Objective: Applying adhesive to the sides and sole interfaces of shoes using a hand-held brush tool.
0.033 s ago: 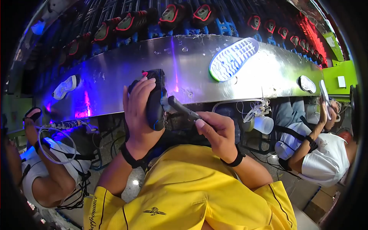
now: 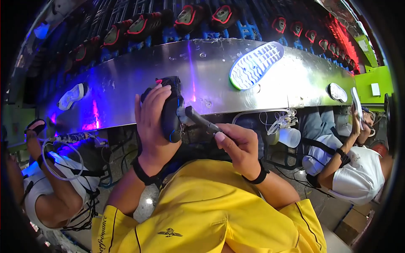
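Observation:
In front of me, over the near edge of the metal bench, my left hand (image 2: 148, 122) is closed around a black shoe upper (image 2: 170, 116) with a small pink-red tab. The upper is turned on its side, its bottom facing right. My right hand (image 2: 241, 147) grips the dark handle of a brush (image 2: 203, 120). The brush's pale head meets the right side of the upper, near its middle. A white and blue shoe sole (image 2: 256, 66) lies tread up on the bench, to the right of the upper and farther away.
Along the far side of the metal bench (image 2: 139, 71) runs a row of black shoes (image 2: 185, 16) with red collars on blue supports. Smaller soles lie at left (image 2: 72, 97) and right (image 2: 337, 92). Co-workers sit on both sides. A white cup (image 2: 289, 137) hangs below the bench edge.
My hands, the upper and the brush show no visible movement. At the far right, the co-worker's hands and the sole they hold have shifted slightly.

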`<state>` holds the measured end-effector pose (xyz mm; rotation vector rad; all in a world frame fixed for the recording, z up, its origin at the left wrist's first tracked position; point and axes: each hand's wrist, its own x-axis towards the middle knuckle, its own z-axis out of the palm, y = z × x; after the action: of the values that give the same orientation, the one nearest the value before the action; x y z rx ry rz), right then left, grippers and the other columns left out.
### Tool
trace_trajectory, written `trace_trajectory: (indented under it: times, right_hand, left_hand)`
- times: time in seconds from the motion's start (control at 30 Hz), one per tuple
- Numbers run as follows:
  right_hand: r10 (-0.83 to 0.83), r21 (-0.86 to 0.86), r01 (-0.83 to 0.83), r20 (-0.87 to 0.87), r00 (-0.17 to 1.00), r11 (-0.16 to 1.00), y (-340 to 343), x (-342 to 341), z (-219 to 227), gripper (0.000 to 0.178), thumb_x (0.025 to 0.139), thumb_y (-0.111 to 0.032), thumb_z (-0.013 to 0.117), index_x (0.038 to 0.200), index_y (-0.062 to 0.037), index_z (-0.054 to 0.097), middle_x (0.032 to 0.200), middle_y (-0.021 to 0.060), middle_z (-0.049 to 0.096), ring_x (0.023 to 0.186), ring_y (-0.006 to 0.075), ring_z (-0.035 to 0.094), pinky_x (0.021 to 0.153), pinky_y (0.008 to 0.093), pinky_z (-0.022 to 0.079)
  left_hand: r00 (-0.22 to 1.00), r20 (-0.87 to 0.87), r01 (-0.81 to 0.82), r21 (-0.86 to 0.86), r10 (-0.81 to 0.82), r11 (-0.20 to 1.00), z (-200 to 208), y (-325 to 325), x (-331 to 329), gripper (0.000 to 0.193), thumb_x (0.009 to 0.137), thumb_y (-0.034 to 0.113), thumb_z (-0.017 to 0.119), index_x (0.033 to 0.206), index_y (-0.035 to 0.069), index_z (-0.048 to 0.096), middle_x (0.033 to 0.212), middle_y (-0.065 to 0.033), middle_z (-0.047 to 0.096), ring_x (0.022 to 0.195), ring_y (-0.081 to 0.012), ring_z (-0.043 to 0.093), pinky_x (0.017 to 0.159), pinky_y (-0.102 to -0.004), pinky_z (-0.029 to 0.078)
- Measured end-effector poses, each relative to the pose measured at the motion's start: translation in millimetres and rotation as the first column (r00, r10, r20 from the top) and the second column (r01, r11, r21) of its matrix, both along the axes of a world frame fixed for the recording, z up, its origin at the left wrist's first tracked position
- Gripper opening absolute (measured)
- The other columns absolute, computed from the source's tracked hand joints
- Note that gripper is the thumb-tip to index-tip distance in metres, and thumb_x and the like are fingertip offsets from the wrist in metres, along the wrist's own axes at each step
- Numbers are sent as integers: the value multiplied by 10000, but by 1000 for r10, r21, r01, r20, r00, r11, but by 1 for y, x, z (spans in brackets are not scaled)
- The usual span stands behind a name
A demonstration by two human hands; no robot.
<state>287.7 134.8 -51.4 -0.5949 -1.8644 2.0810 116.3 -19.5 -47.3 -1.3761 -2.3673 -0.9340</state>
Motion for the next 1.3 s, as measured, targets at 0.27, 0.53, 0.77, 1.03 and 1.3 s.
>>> trace_trajectory:
  times: [0.27, 0.53, 0.77, 1.03, 1.3]
  right_hand:
    - [-69, 302, 89, -75, 995, 949, 12, 5, 26, 172, 976, -69, 699, 1093, 55, 720, 766, 116, 625, 628, 172, 556, 590, 289, 428]
    - [-83, 634, 115, -80, 993, 764, 47, -10, 52, 166, 929, -64, 710, 1064, 30, 738, 734, 119, 610, 585, 208, 567, 555, 317, 433]
    - [-45, 519, 131, -176, 983, 845, 64, -45, 27, 195, 931, -72, 702, 1083, 41, 747, 755, 135, 654, 609, 206, 596, 571, 318, 444]
    - [-73, 378, 177, -273, 959, 909, 54, -79, -16, 221, 945, -97, 719, 1114, 41, 752, 835, 150, 710, 712, 215, 666, 670, 307, 503]
    - [-104, 235, 155, -216, 971, 960, 37, -85, -34, 185, 964, -66, 719, 1109, 45, 752, 837, 107, 718, 727, 168, 645, 675, 293, 491]
  left_hand:
    - [994, 67, -78, -110, 85, 991, 22, 28, 0, 822, 677, 2, 792, 1428, 78, 468, 1390, -140, 578, 1362, -364, 525, 1218, -619, 257]
    - [996, 62, -52, -202, 66, 978, 42, 49, -19, 766, 669, -25, 770, 1380, 64, 499, 1307, -176, 595, 1270, -415, 551, 1133, -530, 387]
    - [980, 198, 25, -225, 21, 974, 52, 52, -51, 731, 663, -28, 798, 1341, 50, 534, 1281, -211, 621, 1239, -444, 577, 1059, -473, 480]
    - [923, 385, 77, -249, 26, 965, 57, 55, -83, 690, 696, 30, 860, 1312, 9, 551, 1237, -224, 653, 1178, -447, 635, 1007, -468, 520]
    - [885, 466, 163, -272, -18, 949, 63, 56, -111, 711, 689, 50, 854, 1319, -26, 533, 1246, -289, 647, 1175, -490, 621, 984, -486, 533]
